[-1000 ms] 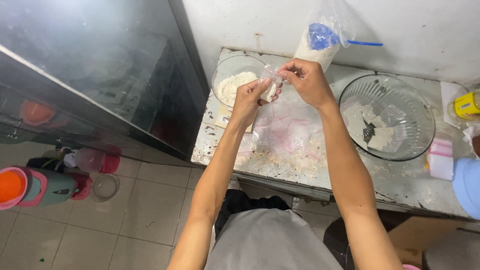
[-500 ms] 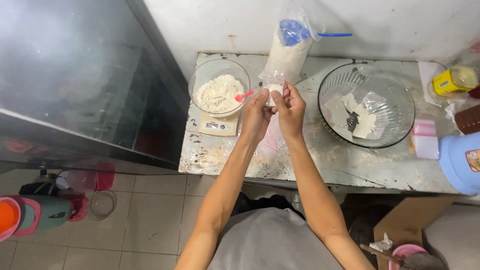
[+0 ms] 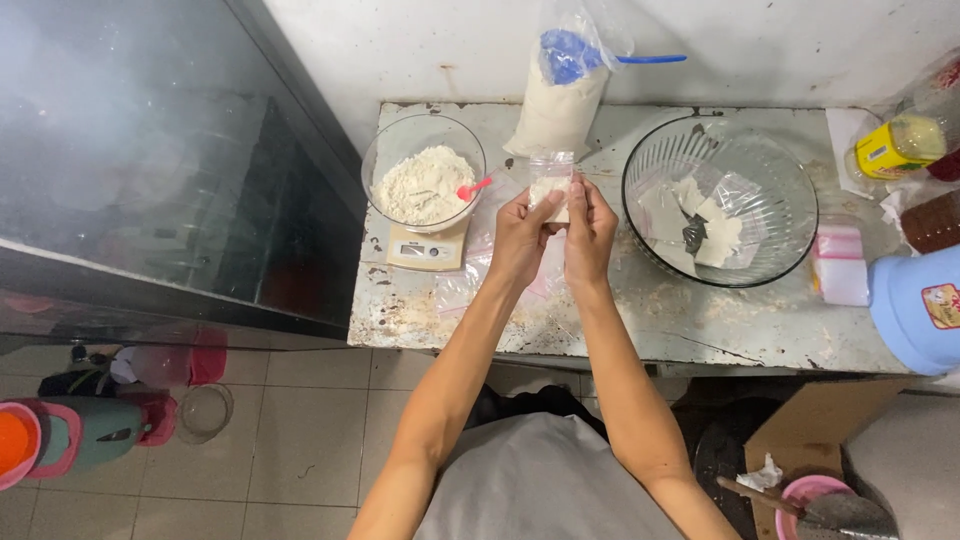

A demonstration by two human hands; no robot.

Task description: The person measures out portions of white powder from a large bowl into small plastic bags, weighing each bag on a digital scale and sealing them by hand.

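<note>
Both hands hold a small clear plastic bag [image 3: 549, 186] with white powder in it, above the worn table [image 3: 620, 320]. My left hand [image 3: 519, 238] grips its left side and my right hand [image 3: 590, 232] its right side, fingers pinched along the bag's top. Left of the hands a glass bowl of white powder [image 3: 422, 178] with a pink spoon [image 3: 473, 188] stands on a small scale [image 3: 427, 250]. Behind the bag a large plastic sack of powder [image 3: 557, 98] with a blue scoop leans on the wall.
A big glass bowl [image 3: 722, 200] at the right holds several filled small bags. Empty plastic bags [image 3: 470, 280] lie under the hands. A pink stack [image 3: 840, 265], a blue container [image 3: 918, 305] and bottles [image 3: 900, 145] sit at the far right. A glass cabinet [image 3: 170, 170] stands left.
The two hands have drawn together on the small bag and now hold it in front of the large sack. The view has shifted, so the table sits lower and more centred.
</note>
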